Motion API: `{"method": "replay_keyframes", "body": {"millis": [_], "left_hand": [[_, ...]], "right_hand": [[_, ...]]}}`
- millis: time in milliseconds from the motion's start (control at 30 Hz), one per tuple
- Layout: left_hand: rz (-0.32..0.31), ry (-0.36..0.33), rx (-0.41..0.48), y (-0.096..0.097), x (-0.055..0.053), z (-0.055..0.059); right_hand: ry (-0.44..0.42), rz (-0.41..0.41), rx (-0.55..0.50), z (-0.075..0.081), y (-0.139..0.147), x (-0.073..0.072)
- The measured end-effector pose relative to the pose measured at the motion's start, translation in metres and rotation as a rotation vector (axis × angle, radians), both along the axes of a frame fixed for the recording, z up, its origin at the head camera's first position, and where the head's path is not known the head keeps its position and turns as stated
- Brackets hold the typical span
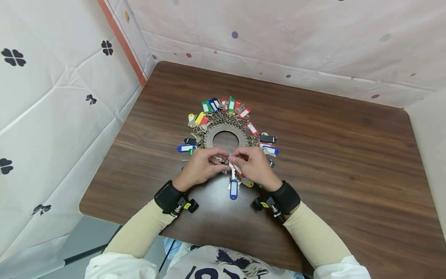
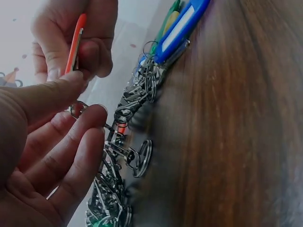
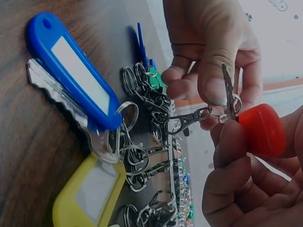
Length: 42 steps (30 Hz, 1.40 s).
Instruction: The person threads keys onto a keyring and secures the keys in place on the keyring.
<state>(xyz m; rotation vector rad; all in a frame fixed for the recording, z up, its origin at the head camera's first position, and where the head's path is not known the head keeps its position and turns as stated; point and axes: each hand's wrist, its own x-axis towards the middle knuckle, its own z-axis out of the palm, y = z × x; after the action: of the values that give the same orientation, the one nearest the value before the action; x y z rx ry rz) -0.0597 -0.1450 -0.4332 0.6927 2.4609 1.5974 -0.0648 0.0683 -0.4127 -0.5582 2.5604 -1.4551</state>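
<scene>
Both hands meet at the near side of a round metal key holder [image 1: 210, 137] hung with keys and coloured tags. My right hand [image 1: 256, 166] pinches a red key tag [image 3: 262, 130] together with a key [image 3: 228, 87]. Opposite it, my left hand [image 1: 201, 166] pinches the small split ring [image 2: 78, 109] between thumb and fingertip. A metal swivel clasp [image 3: 187, 121] runs from that ring towards the holder. Just below the fingers, a blue tag [image 1: 234, 189] and a key [image 3: 57, 92] lie on the table, a yellow tag [image 3: 90, 194] beside them.
The holder lies on a brown wooden table [image 1: 334, 155]. Around its far side fan out several tags, among them a green tag [image 1: 231, 104], a red tag [image 1: 252, 128] and a black tag [image 1: 268, 138]. Patterned sheets [image 1: 278, 46] hang behind the table and at its left.
</scene>
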Motion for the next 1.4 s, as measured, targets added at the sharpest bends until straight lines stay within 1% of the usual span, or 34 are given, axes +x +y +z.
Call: {"method": "replay_keyframes", "body": {"millis": [67,200,333,467,600,733,800,867,967,1133,1267,1400], "left_hand": [[-0.016,0.018,-0.012,-0.0007,-0.0012,-0.0012],[-0.026,0.035,-0.024,-0.0010,-0.0029,-0.0028],[-0.031,0.067,-0.041,-0.0002,-0.0032,-0.0032],[-0.034,0.123,-0.067,0.0011,-0.0025,-0.0016],[-0.036,0.188,-0.095,0.0016,-0.0041,-0.0012],[-0.040,0.198,-0.106,0.0017,-0.0059,-0.0033],[-0.041,0.188,-0.096,0.0015,-0.0058,-0.0047],[-0.043,0.193,-0.086,0.0013,-0.0052,-0.0051],[-0.044,0.209,-0.073,0.0015,-0.0051,-0.0046],[-0.037,0.244,-0.081,0.0020,-0.0062,-0.0045],[-0.034,0.254,-0.114,0.0017,-0.0064,-0.0055],[-0.046,0.241,-0.151,0.0015,-0.0056,-0.0064]], "right_hand": [[0.012,0.016,-0.002,-0.0001,0.0015,0.0002],[0.034,0.048,-0.011,-0.0002,0.0035,0.0001],[0.047,0.049,-0.017,-0.0012,0.0049,-0.0007],[0.038,0.037,-0.030,-0.0028,0.0064,-0.0014],[0.042,0.040,-0.027,-0.0022,0.0069,-0.0020],[0.040,0.047,-0.031,-0.0009,0.0076,-0.0024],[0.036,0.046,-0.033,-0.0002,0.0079,-0.0022],[0.029,0.045,-0.037,0.0003,0.0082,-0.0020],[0.027,0.042,-0.036,0.0012,0.0082,-0.0017],[0.037,0.043,-0.035,0.0021,0.0076,-0.0015],[0.061,0.051,-0.043,0.0017,0.0072,-0.0020],[0.063,0.048,-0.048,0.0016,0.0076,-0.0021]]}}
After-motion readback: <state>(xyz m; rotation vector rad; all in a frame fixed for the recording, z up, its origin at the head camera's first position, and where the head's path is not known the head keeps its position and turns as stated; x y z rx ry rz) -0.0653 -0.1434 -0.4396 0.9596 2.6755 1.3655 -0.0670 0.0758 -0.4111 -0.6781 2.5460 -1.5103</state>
